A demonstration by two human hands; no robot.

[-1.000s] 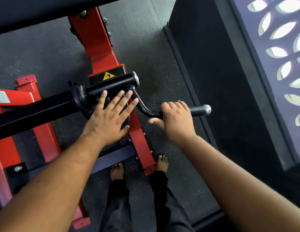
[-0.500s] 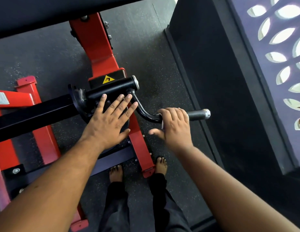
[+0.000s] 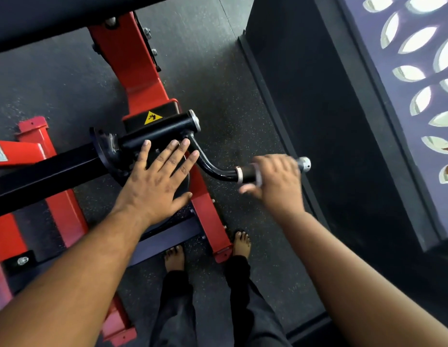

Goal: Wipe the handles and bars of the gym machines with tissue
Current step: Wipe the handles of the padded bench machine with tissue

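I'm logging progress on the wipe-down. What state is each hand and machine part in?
left hand: flat, fingers straight, resting on the weight plate.
right hand: blurred, curled over the handle grip.
handle grip: partly covered by that hand.
tissue: only a white sliver shows at the right hand.

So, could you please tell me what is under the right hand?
The right hand curls over the handle grip, whose capped end pokes out beyond it. A sliver of white shows at its edge; any tissue beneath is covered.
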